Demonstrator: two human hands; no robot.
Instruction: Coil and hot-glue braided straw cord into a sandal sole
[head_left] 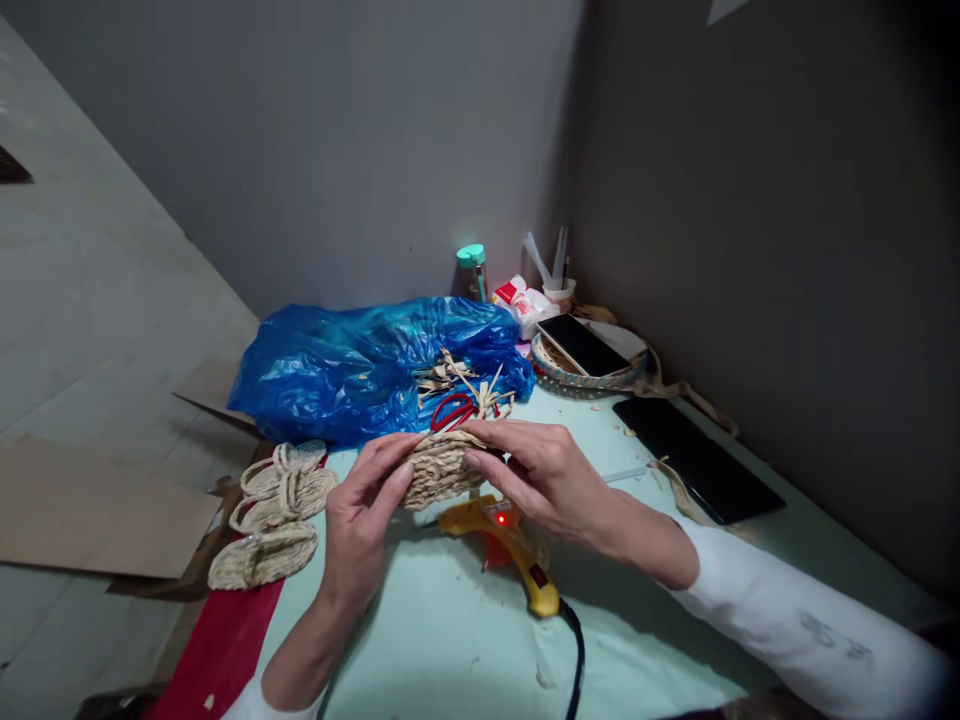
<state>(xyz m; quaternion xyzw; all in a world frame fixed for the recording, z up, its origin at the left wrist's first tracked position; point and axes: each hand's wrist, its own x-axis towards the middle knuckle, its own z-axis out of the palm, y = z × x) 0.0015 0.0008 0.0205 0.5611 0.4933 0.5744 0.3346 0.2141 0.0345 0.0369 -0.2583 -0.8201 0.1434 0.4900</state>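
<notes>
Between both hands, above the table, I hold a small piece of coiled, braided straw (439, 470). My left hand (367, 500) grips its left end between thumb and fingers. My right hand (536, 475) pinches the right end, thumb on the near face and fingers along the top. Just below lies a yellow hot glue gun (517, 560) with a red light lit and a black cord. Red-handled scissors (454, 410) lie behind the straw piece, partly hidden by it and by my hands. Several similar woven straw pieces (274, 505) rest at the table's left edge.
A blue plastic bag (337, 365) with straw scraps fills the back left. At the back right, a phone (585, 345) rests on a round basket (536, 375), near a dark tablet-like slab (701, 460). A teal-lidded jar (471, 258) and cardboard (97, 510) are also there.
</notes>
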